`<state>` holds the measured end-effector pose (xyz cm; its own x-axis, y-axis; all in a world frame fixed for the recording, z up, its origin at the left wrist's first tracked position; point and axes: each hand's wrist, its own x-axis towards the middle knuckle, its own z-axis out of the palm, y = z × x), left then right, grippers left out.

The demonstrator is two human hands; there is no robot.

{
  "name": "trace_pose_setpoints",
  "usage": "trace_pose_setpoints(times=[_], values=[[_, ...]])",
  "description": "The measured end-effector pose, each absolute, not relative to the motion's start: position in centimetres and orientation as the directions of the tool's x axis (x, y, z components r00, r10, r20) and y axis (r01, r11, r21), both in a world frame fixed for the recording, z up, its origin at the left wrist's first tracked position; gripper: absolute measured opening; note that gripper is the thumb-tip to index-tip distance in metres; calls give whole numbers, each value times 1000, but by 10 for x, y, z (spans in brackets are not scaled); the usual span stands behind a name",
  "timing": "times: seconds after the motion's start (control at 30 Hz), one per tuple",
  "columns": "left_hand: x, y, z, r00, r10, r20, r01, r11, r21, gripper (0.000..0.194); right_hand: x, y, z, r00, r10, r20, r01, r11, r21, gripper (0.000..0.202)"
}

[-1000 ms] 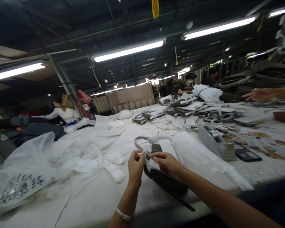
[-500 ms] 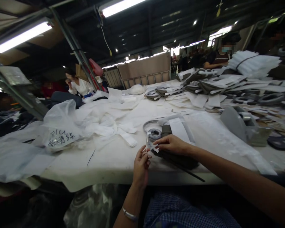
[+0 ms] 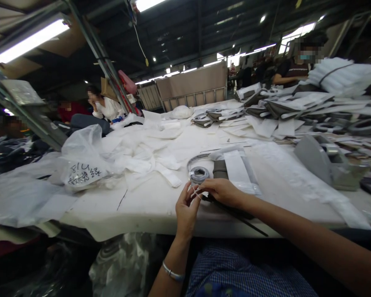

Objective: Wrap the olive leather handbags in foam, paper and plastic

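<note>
Close together at the table's front edge, both hands pinch a thin white tie [image 3: 197,192]. My left hand [image 3: 187,210] has its fingers curled round one part of it. From the right, my right hand [image 3: 221,191] grips it with fingers pressed together. Just behind the hands lies a coiled grey strap [image 3: 199,175]. Beside it is a dark olive item [image 3: 220,169] with a white paper strip [image 3: 236,167] and clear plastic. Part of the olive item is hidden under my right hand and forearm.
A marked plastic bag [image 3: 83,159] stands at left among white sheets. A grey tape dispenser [image 3: 324,161] is on the right. Stacked olive pieces [image 3: 284,107] lie at the back right. People sit beyond the table, one in white [image 3: 108,108].
My hands have drawn closer together over the white tie, which was more spread out between them. The view has shifted slightly, moving the table things a little to the right.
</note>
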<state>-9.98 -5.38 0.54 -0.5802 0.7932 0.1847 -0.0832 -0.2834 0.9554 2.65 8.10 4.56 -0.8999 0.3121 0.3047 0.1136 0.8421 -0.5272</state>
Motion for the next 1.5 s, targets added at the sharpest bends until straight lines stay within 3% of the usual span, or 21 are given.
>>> trace_pose_setpoints(times=[0.13,0.23,0.37,0.43,0.6,0.8,0.87,0.97,1.03,1.1,1.17,1.27,1.37,1.5], values=[[-97,-48,8,-604,769,210,-37,-290,956,65,22,76,46,-923,296,246,181,898,-401,35],[-97,-48,12,-585,758,288,128,-265,956,59,18,77,43,-938,282,201,200,915,-350,30],[-104,-55,18,-449,762,466,550,-175,816,52,20,81,39,-936,241,255,91,869,-486,26],[-111,-63,20,-389,771,503,682,-126,721,54,23,84,36,-909,266,321,40,821,-569,25],[-106,-101,17,-388,772,503,753,-49,656,58,24,88,27,-819,391,421,44,773,-633,25],[-46,-121,12,-116,711,694,848,-293,442,51,17,85,26,-816,384,432,83,817,-570,26],[-44,-120,16,-116,686,718,859,-294,420,46,20,84,30,-795,402,454,79,811,-579,25],[-76,-125,31,-429,637,640,772,-109,626,35,37,85,39,-725,445,525,79,812,-579,26],[-109,-133,40,-661,589,465,563,-21,826,39,56,90,45,-655,489,576,140,828,-543,27],[-140,-140,40,-678,711,185,300,38,953,53,80,98,47,-546,566,618,284,818,-499,29],[-160,-141,31,-558,827,-71,124,168,978,62,104,109,42,-424,648,632,453,757,-471,34],[-170,-118,13,-541,835,-101,125,198,972,65,127,128,25,-335,793,510,605,595,-528,57],[-165,-74,13,-519,854,30,256,122,959,57,135,138,10,-291,931,220,644,361,-674,79],[-160,-8,36,-423,882,207,480,23,877,43,137,137,10,-260,965,-35,645,147,-750,95]])
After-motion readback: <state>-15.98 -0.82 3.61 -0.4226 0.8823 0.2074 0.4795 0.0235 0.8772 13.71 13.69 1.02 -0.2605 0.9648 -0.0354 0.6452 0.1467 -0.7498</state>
